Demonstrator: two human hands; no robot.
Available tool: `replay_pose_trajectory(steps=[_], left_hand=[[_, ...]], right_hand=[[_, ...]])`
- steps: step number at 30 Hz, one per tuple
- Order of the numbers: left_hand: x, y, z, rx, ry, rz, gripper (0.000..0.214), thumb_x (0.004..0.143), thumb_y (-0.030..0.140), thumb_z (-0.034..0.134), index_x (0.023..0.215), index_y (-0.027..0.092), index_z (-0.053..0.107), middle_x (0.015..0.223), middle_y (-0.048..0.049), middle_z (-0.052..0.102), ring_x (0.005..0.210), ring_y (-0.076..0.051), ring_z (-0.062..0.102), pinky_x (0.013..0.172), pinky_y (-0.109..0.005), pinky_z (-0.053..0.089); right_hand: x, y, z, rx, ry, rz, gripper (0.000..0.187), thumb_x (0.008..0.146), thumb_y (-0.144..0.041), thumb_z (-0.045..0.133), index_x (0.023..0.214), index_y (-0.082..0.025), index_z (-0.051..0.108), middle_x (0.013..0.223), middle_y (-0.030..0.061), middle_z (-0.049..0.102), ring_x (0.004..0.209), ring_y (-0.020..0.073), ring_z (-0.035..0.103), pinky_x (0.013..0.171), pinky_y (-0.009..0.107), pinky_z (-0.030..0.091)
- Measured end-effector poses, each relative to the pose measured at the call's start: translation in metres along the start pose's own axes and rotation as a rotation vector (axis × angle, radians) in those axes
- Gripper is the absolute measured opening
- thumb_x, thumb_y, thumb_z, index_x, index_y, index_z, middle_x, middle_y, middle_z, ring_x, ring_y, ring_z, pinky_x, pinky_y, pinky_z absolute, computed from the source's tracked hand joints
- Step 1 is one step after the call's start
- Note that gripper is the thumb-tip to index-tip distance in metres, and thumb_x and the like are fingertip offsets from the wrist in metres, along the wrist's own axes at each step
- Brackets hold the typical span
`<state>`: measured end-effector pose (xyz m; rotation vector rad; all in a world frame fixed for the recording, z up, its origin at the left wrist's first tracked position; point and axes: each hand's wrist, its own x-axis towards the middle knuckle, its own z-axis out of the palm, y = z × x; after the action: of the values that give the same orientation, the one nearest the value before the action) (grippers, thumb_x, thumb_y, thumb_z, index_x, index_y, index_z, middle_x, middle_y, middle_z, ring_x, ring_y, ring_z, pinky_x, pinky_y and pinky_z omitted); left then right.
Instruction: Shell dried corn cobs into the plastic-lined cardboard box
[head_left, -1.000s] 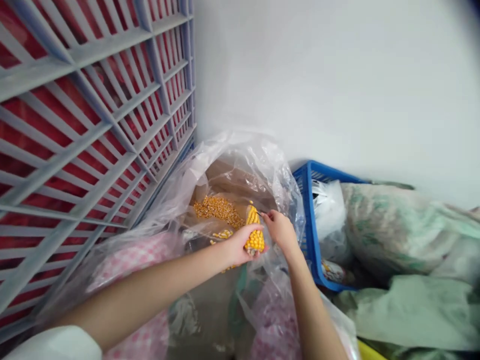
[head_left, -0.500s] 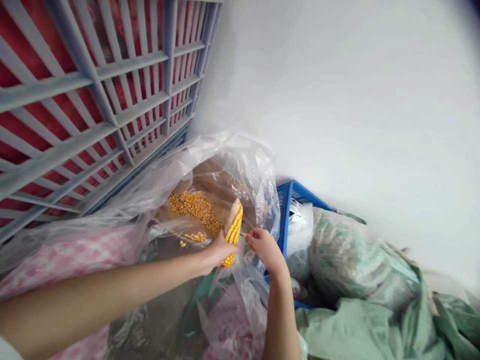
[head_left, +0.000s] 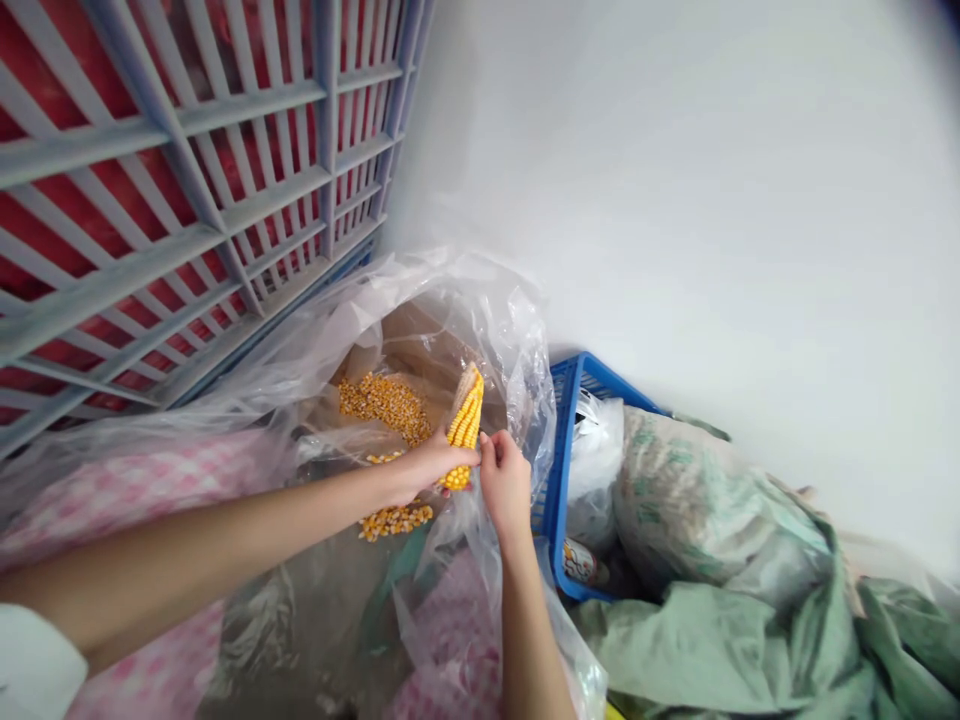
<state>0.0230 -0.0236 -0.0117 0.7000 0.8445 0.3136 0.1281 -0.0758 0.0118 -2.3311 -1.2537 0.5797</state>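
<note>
Head: corncob [head_left: 466, 411] partly behind left hand [head_left: 427, 466]

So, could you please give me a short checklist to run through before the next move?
1. Left hand gripping the corn cob: ok, wrapped around it.
2. Right hand near the cob: ok, fingertips close beside it.
3. Thin tool in the right fingers: cannot tell, too small to see.
4. Clear plastic bag spread open: ok, loose kernels visible within.
5. Right hand clear of the blue basket: ok, visible gap between.
</note>
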Motion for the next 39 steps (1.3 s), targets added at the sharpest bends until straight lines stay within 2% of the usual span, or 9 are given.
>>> replay_pose_trajectory(steps=[5,11,17,24,29,32,35,37,39], left_hand=[[-0.005,0.026,-0.002,0.004,-0.191,-0.087,0.027,0.06,0.026,0.064,0.083,0.015,0.056,0.062,-0.0002,0.057,0.051,-0.012,0.056,0.037,-0.019,0.028],[-0.001,0.028,-0.005,-0.369,-0.421,-0.272,0.025,0.061,0.023,0.063,0.083,0.015,0.055,0.059,0.0002,0.057,0.052,-0.011,0.055,0.036,-0.016,0.027],[-0.002,0.03,-0.001,-0.315,-0.294,-0.209,0.023,0.062,0.022,0.063,0.081,0.013,0.055,0.06,0.0002,0.058,0.055,-0.013,0.059,0.037,-0.018,0.033],[-0.005,0.032,0.001,-0.034,-0.257,-0.096,0.029,0.059,0.029,0.067,0.08,0.014,0.054,0.062,0.0011,0.057,0.057,-0.014,0.061,0.036,-0.019,0.031],[-0.007,0.029,0.002,0.09,-0.232,-0.068,0.036,0.062,0.03,0.062,0.092,0.016,0.049,0.071,0.0003,0.055,0.058,-0.014,0.06,0.039,-0.02,0.032],[-0.004,0.026,-0.001,0.343,-0.129,0.101,0.041,0.061,0.025,0.059,0.099,0.017,0.044,0.079,-0.001,0.055,0.06,-0.014,0.057,0.044,-0.023,0.037],[-0.001,0.024,-0.003,0.718,0.038,0.232,0.039,0.057,0.022,0.059,0.091,0.017,0.043,0.075,-0.0017,0.053,0.062,-0.016,0.055,0.046,-0.024,0.035],[0.0,0.025,-0.003,0.699,0.005,0.194,0.038,0.059,0.025,0.057,0.093,0.017,0.041,0.075,-0.0017,0.053,0.059,-0.015,0.054,0.044,-0.023,0.035],[-0.001,0.027,-0.002,0.514,-0.1,0.106,0.04,0.063,0.026,0.054,0.099,0.018,0.038,0.079,-0.0017,0.054,0.056,-0.013,0.054,0.043,-0.023,0.036]], right_hand=[[-0.004,-0.001,-0.001,0.086,0.116,0.0,0.029,0.083,-0.042,0.034,0.063,-0.022,0.037,0.054,-0.0031,0.045,0.052,0.0113,0.04,0.054,0.022,0.03],[-0.001,-0.005,0.002,0.209,0.303,0.008,0.037,0.083,-0.05,0.033,0.065,-0.019,0.042,0.053,-0.0038,0.044,0.05,0.0102,0.039,0.051,0.021,0.029],[0.003,-0.002,-0.026,0.29,0.117,-0.029,0.037,0.078,-0.052,0.044,0.067,-0.017,0.049,0.055,-0.0038,0.047,0.051,0.0088,0.039,0.05,0.021,0.031],[0.004,-0.006,-0.036,0.251,0.097,-0.048,0.036,0.076,-0.051,0.048,0.065,-0.017,0.05,0.052,-0.0044,0.044,0.048,0.0078,0.036,0.047,0.02,0.029],[0.001,-0.008,-0.045,0.202,0.005,-0.007,0.035,0.077,-0.049,0.047,0.061,-0.018,0.045,0.049,-0.0061,0.037,0.047,0.0072,0.03,0.044,0.02,0.024],[-0.001,-0.005,-0.049,0.08,-0.018,-0.032,0.034,0.079,-0.046,0.046,0.061,-0.018,0.044,0.049,-0.0056,0.038,0.046,0.0073,0.03,0.046,0.02,0.023],[-0.003,-0.002,-0.05,-0.055,-0.015,-0.09,0.032,0.081,-0.043,0.045,0.061,-0.018,0.044,0.05,-0.0047,0.04,0.048,0.0077,0.033,0.048,0.021,0.023],[-0.004,-0.002,-0.05,-0.049,-0.002,-0.095,0.032,0.081,-0.043,0.044,0.061,-0.018,0.045,0.051,-0.0045,0.041,0.049,0.0077,0.033,0.049,0.021,0.024],[-0.004,-0.003,-0.05,0.006,0.009,-0.083,0.033,0.081,-0.044,0.044,0.061,-0.018,0.045,0.051,-0.0048,0.04,0.048,0.0075,0.033,0.048,0.02,0.024]])
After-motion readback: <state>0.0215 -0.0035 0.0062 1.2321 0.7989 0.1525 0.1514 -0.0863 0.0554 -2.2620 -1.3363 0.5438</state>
